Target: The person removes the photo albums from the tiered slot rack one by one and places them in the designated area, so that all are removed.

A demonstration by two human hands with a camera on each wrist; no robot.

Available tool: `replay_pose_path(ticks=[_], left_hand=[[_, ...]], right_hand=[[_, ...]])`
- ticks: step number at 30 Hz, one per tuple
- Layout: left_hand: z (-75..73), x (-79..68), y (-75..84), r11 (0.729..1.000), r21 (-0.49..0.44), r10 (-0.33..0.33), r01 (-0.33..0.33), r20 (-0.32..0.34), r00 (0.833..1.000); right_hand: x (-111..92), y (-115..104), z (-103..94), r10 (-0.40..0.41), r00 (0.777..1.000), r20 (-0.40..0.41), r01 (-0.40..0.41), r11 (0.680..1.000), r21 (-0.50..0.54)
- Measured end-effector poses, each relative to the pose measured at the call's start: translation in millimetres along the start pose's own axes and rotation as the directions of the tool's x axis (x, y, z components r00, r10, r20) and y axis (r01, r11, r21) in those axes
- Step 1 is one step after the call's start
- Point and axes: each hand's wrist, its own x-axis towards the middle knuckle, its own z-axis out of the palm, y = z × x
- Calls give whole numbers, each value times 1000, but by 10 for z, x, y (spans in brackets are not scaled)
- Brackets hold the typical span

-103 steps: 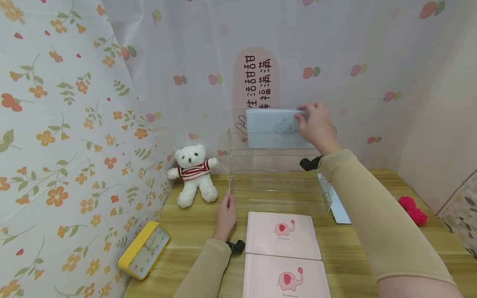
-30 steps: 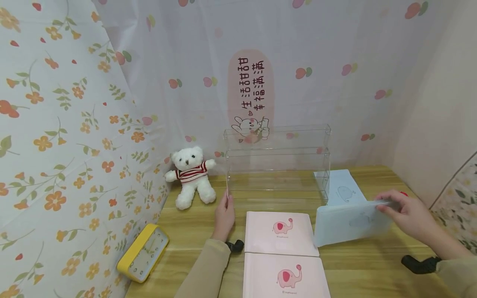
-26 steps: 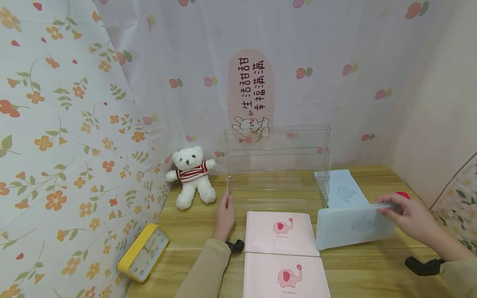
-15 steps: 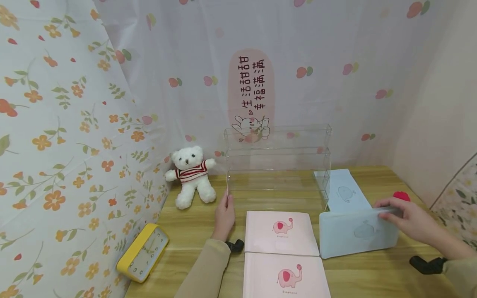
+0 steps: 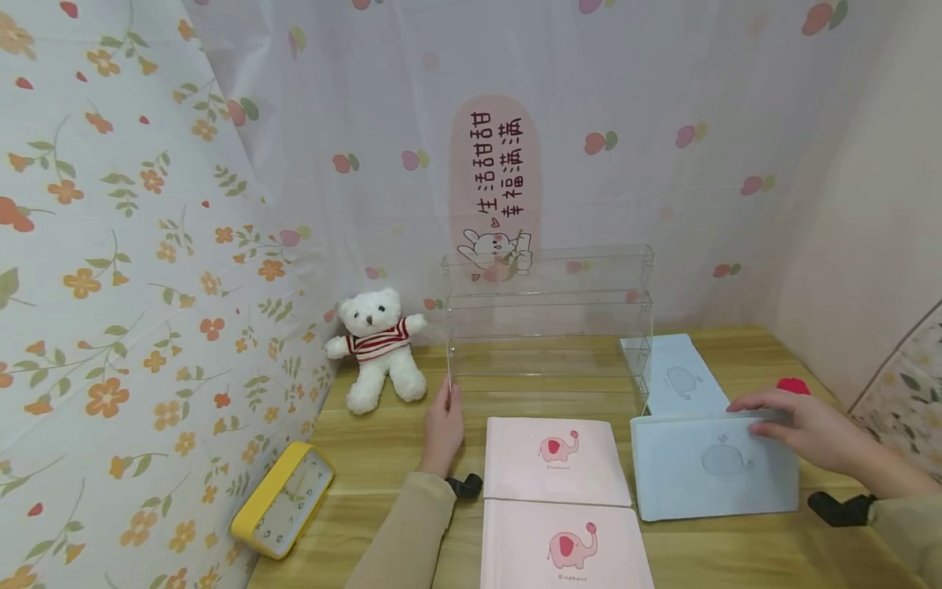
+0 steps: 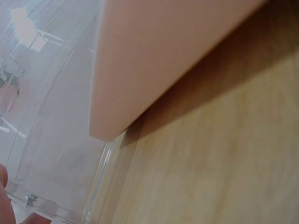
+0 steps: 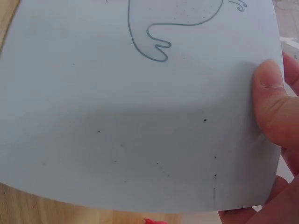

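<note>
In the head view my right hand pinches the upper edge of a light-blue notebook with a whale drawing. The notebook leans back, its lower edge down at the table beside the pink notebooks. The right wrist view shows my thumb on the cover and fingers behind it. My left hand grips the lower left side of a clear acrylic tiered rack; its fingers are partly hidden. Another blue whale notebook lies flat behind the held one, right of the rack.
Two pink elephant notebooks, a farther one and a nearer one, lie in front of the rack. A white teddy bear sits at left, above a yellow clock. Something red shows behind my right hand.
My right hand has brought the blue notebook from the rack's top tier down to the table at right. Lately its lower edge has moved nearer and its cover tipped back. My left hand stays.
</note>
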Motion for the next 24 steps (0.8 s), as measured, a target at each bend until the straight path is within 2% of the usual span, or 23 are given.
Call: replay_pose_path(ticks=[2, 7, 9, 11, 14, 16, 19, 21, 24], left_hand=[[-17, -12, 40, 1000, -10, -2, 2, 7, 1000], [-98, -79, 250, 999, -47, 24, -23, 27, 999], [-107, -85, 266, 999, -45, 30, -29, 30, 999], [-87, -64, 200, 999, -36, 14, -13, 30, 999], [-24, 3, 3, 1000, -22, -12, 13, 24, 1000], [-5, 38, -74, 998, -33, -58, 59, 42, 997], [-4, 46, -82, 997, -26, -71, 73, 45, 996], [-37, 14, -8, 999, -17, -46, 47, 42, 998], [-37, -10, 18, 1000, 1, -1, 1, 17, 1000]], right_hand=[[1, 24, 13, 0, 999, 33, 1, 1000, -1], [-9, 82, 62, 70, 987, 142, -74, 997, 26], [-21, 105, 92, 99, 980, 173, -104, 994, 20], [-32, 127, 121, 118, 975, 190, -124, 992, 17], [-47, 149, 164, 143, 970, 196, -148, 989, 9], [-60, 166, 195, 145, 969, 198, -150, 989, 12], [-83, 208, 245, 154, 968, 200, -159, 987, 9], [-99, 242, 276, 153, 967, 202, -158, 987, 9], [-112, 281, 318, 155, 965, 213, -160, 987, 4]])
